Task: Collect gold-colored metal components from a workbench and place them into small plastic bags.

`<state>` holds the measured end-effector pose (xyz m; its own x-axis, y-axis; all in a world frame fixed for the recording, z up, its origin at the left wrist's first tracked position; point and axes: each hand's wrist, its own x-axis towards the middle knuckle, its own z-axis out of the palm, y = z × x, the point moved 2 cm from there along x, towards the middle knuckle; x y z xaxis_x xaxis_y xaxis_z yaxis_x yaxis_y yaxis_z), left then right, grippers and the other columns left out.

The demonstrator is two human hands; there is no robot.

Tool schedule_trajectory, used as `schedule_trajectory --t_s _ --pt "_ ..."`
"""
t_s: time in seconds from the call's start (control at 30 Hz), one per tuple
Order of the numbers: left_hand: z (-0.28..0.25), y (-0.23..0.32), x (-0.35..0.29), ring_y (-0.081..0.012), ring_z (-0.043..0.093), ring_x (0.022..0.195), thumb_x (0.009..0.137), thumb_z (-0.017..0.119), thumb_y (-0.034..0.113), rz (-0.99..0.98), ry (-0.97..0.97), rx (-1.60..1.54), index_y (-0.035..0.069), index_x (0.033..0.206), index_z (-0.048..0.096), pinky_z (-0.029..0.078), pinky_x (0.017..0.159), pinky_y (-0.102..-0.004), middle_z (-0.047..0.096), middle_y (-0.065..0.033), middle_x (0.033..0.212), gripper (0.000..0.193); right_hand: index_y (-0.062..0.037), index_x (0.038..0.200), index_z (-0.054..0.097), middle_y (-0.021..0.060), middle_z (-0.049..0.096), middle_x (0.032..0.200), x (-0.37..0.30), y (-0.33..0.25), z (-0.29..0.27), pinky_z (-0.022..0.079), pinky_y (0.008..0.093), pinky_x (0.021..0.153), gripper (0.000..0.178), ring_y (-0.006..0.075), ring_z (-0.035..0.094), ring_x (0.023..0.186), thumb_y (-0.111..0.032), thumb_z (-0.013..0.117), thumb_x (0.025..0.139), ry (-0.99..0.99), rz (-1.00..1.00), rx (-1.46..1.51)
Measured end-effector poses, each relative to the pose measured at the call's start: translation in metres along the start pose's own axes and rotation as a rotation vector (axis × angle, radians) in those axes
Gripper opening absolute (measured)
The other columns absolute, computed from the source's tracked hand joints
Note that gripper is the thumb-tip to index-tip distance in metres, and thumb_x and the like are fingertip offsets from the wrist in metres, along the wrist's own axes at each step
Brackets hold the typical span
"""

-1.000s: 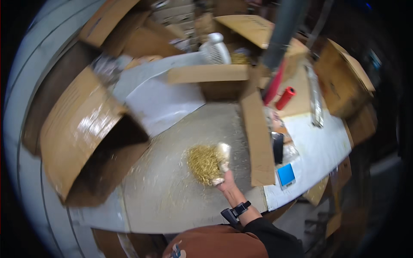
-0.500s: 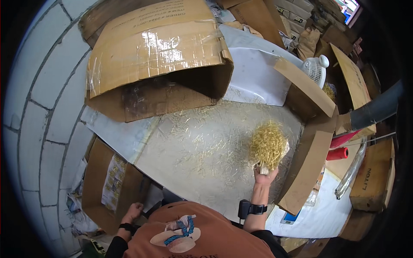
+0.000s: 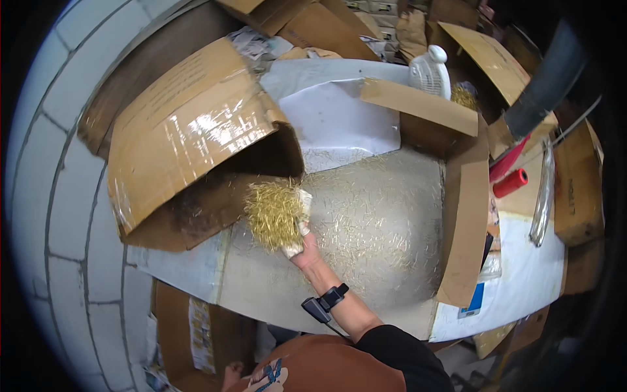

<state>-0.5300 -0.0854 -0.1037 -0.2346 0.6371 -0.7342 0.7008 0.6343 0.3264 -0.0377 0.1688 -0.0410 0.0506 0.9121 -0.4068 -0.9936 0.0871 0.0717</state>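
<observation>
My right hand (image 3: 304, 252) reaches over the table from the lower right. Its fingers are closed around a pale piece of paper or cloth (image 3: 304, 204), with a thick bunch of short, shiny golden strands (image 3: 275, 215) on it. The bunch is in front of the mouth of a large, tipped cardboard box (image 3: 196, 130). Low in the picture, my left hand (image 3: 232, 376) is beside another open cardboard box (image 3: 171, 340). Only a small part of the left hand shows, and its fingers are hard to make out.
Loose golden strands lie scattered over the grey tabletop (image 3: 366, 274). Upright cardboard flaps (image 3: 465, 235) edge its right side, with a white sheet (image 3: 346, 117) at the back. Farther right are a red roll (image 3: 510, 183) and a dark pole (image 3: 545, 81). A white fan (image 3: 428, 73) stands behind.
My right hand has carried the golden bunch left across the table, from beside the right flaps to the tipped box's mouth. The view has shifted, and less of my left hand shows.
</observation>
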Motion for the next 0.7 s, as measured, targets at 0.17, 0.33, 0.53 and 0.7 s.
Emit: schedule_trajectory --t_s 0.17,0.33,0.53,0.7 --pt "0.002 -0.042 0.01 -0.0142 0.06 0.08 0.081 0.069 0.022 -0.017 0.007 0.063 0.003 0.096 0.067 0.048 0.073 -0.0302 0.067 -0.0069 0.086 0.024 -0.0054 0.124 0.046 0.0126 0.057 0.118 0.04 0.031 0.006 0.051 0.0426 0.089 0.038 0.027 0.058 0.105 -0.022 0.055 0.09 0.136 0.129 -0.079" --pt "0.003 -0.052 0.009 -0.014 0.061 0.082 0.085 0.064 0.015 -0.033 0.017 0.137 -0.001 0.099 0.066 0.049 0.074 -0.0311 0.067 -0.0091 0.088 0.021 -0.0071 0.118 0.05 0.0095 0.058 0.112 0.045 0.036 0.001 0.053 0.0397 0.083 0.032 0.0249 0.059 0.1 -0.022 0.055 0.09 -0.145 0.048 -0.117" --pt "-0.003 0.071 -0.049 -0.0141 0.06 0.084 0.087 0.061 0.017 -0.09 0.031 0.017 -0.003 0.102 0.064 0.048 0.074 -0.0306 0.067 -0.0098 0.089 0.025 -0.0116 0.113 0.052 0.0075 0.059 0.104 0.038 0.01 -0.001 0.054 0.0418 0.074 0.028 0.0234 0.061 0.091 -0.027 0.057 0.09 0.071 0.021 -0.261" --pt "0.011 0.055 -0.023 -0.0134 0.06 0.085 0.088 0.06 0.019 -0.046 -0.107 -0.12 -0.004 0.104 0.063 0.047 0.075 -0.0291 0.067 -0.0082 0.089 0.028 -0.0098 0.12 0.05 0.01 0.06 0.107 0.031 -0.025 -0.014 0.054 0.0428 0.079 0.034 0.0261 0.061 0.097 -0.024 0.058 0.09 -0.144 0.066 -0.065"
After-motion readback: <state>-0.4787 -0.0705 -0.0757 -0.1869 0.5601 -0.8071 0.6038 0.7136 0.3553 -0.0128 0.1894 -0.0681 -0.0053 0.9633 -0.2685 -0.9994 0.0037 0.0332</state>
